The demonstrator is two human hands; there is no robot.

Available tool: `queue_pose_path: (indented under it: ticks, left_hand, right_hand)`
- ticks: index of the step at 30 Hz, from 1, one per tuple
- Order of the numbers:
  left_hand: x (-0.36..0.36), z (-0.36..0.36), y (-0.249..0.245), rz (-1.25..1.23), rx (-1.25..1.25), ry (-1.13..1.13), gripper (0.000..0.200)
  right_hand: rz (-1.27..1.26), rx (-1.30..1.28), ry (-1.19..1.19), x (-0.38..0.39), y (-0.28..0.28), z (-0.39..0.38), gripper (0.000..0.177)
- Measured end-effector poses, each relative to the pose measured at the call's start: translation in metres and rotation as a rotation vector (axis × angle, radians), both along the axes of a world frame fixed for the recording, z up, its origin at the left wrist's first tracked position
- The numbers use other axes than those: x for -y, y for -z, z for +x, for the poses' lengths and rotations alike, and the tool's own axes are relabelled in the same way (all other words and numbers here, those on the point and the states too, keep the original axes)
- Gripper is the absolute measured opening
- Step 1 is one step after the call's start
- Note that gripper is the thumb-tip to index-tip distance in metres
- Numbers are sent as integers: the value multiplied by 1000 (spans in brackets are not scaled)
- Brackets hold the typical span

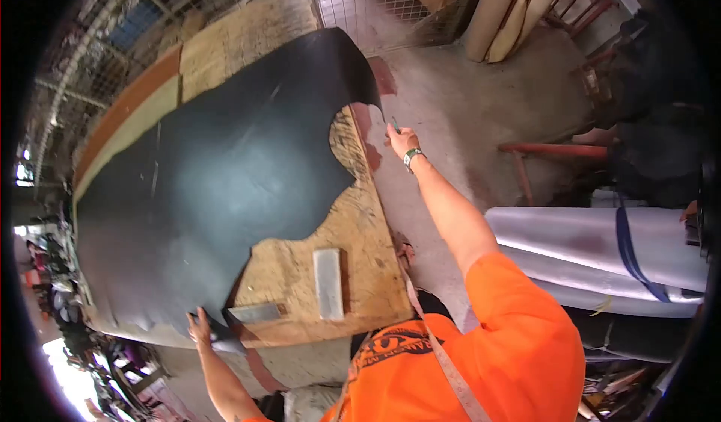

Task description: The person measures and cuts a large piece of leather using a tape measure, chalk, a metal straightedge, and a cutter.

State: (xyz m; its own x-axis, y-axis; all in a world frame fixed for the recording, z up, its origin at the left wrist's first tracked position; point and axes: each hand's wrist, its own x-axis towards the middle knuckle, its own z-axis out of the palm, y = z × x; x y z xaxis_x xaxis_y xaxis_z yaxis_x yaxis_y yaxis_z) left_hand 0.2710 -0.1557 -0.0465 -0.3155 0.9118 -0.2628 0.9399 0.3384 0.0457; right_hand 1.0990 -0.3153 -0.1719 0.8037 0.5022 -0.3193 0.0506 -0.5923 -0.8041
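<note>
A large sheet of black leather (225, 166) with an irregular cut-out edge covers most of the wooden table. My left hand (199, 329) rests on its near edge at the lower left, fingers apart. Stretched far forward past the table's right side, my right hand (403, 142) is closed on a small dark greenish thing, too small to name, close to a hanging corner of the leather. On the bare wood lie a grey rectangular block (328, 283) and a flat grey metal piece (255, 313), whose left end is near the leather.
The wooden table (368, 257) has a worn edge above the concrete floor (451, 99). Silvery rolls (586, 249) with a blue strap lie to my right, near a red metal frame (556, 151). Upright rolls (511, 16) and wire mesh (368, 1) stand beyond. A measuring tape (451, 369) hangs from my neck.
</note>
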Motion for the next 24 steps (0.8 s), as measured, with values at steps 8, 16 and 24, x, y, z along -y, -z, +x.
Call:
queue_pose_path:
  ticks: [8, 16, 24]
  left_hand:
    - [9, 18, -17, 17, 296, -80, 98]
    - [9, 11, -15, -35, 295, -109, 91]
    - [15, 10, -10, 17, 165, -47, 89]
  right_hand:
    - [646, -1032, 448, -94, -11, 46, 55]
    - [1105, -976, 631, -97, 5, 102, 26]
    - [915, -352, 465, -55, -81, 116, 40]
